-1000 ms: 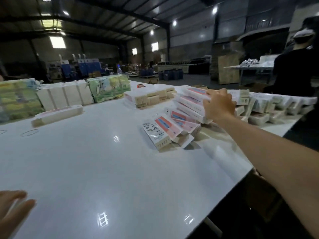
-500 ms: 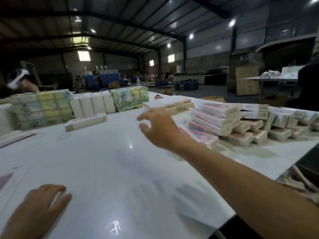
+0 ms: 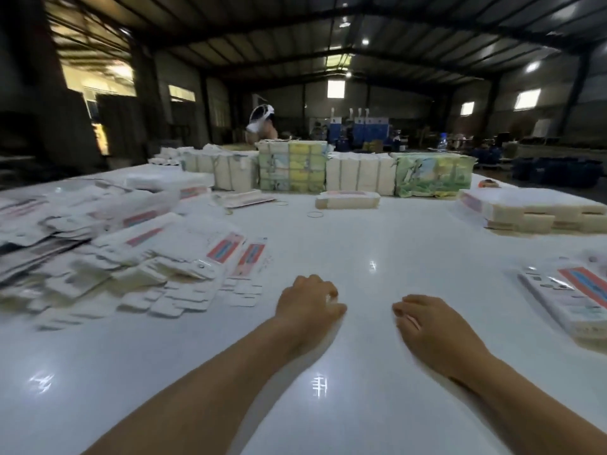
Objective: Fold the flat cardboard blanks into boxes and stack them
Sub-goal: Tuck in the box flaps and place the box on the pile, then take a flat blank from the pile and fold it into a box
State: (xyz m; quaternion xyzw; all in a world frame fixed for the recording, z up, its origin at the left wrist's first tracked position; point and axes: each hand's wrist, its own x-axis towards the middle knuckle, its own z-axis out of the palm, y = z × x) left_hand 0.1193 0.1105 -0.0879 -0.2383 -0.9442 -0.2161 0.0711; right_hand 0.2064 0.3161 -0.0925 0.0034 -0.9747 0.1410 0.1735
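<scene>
View has swung left since half a second ago: folded-box stacks gone from sight, the right hand (image 3: 433,326) now drawn back over the white table (image 3: 377,244), beside the left hand (image 3: 308,300). Sprawling heap of flat blanks (image 3: 108,257) lies at ten o'clock of the left hand, near it, not touching. Bundled blank stacks (image 3: 532,211) at two o'clock, well apart. One folded box (image 3: 347,199) at twelve. Both hands loosely curled, holding nothing.
</scene>
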